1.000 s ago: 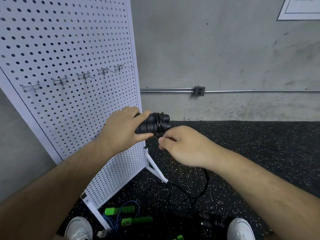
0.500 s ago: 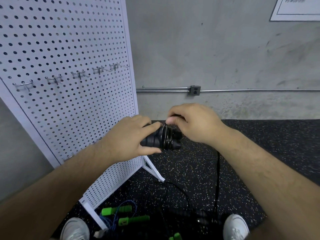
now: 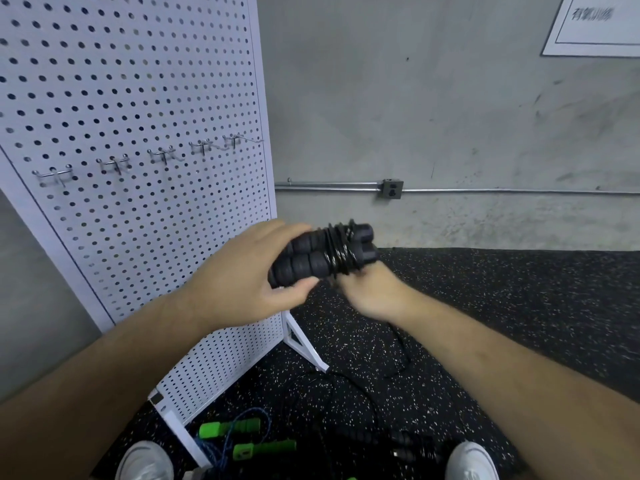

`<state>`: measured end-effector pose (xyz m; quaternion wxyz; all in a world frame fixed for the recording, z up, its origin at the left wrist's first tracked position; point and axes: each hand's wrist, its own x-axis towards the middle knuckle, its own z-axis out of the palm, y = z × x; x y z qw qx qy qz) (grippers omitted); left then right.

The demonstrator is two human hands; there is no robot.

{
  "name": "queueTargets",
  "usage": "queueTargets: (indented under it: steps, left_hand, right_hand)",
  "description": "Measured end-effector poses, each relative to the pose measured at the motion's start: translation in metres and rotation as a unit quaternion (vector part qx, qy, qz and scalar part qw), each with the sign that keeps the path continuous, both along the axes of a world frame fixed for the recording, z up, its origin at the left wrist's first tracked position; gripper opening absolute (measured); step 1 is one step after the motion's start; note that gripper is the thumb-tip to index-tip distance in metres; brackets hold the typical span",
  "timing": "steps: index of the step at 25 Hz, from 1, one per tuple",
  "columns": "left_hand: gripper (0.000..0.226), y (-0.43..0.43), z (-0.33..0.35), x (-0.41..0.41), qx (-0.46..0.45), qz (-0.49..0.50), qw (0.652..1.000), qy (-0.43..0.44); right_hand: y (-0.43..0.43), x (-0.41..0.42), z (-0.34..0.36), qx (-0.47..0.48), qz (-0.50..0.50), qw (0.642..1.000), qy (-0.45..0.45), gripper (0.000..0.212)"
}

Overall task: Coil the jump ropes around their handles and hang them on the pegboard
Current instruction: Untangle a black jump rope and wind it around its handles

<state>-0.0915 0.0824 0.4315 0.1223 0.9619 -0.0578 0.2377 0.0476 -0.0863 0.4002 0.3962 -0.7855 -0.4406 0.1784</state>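
Note:
My left hand (image 3: 242,282) grips the two black foam handles (image 3: 304,261) of a jump rope, held side by side in front of me. Several turns of black cord (image 3: 341,252) are wound around the handles near their far ends. My right hand (image 3: 372,292) is just below the coil and pinches the cord; the loose rest of the cord (image 3: 401,348) hangs from it down to the floor. The white pegboard (image 3: 138,98) stands at the left with a row of bare metal hooks (image 3: 162,155).
A jump rope with green handles (image 3: 242,438) and blue cord lies on the speckled black floor by the pegboard's foot (image 3: 304,344). Another black-handled rope (image 3: 398,441) lies between my white shoes (image 3: 471,462). A concrete wall with a conduit and outlet (image 3: 391,188) is behind.
My right hand has gone from below the handles, over the top of them, and back down under them, laying the cord round. The left hand kept its grip.

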Motion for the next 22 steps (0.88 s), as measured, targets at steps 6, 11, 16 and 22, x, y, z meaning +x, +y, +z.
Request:
queueTargets:
  steps: [6,11,16,22]
  left_hand:
    - [0.065,0.063,-0.009,0.015,0.049,0.130,0.990,-0.001]
    - [0.069,0.072,-0.018,0.024,0.072,0.095,0.992,0.028]
    - [0.068,0.069,-0.023,0.024,0.087,0.073,0.992,0.053]
    - [0.059,0.037,-0.028,0.023,0.105,-0.017,0.990,0.094]
  right_hand:
    - [0.019,-0.058,-0.014,-0.027,0.040,0.994,-0.097,0.031]
    - [0.008,-0.055,0.020,-0.055,0.001,0.978,-0.200,0.035]
    - [-0.012,-0.045,0.047,-0.061,0.000,0.940,-0.336,0.027]
    - [-0.016,-0.013,0.051,-0.035,-0.017,0.901,-0.433,0.030]
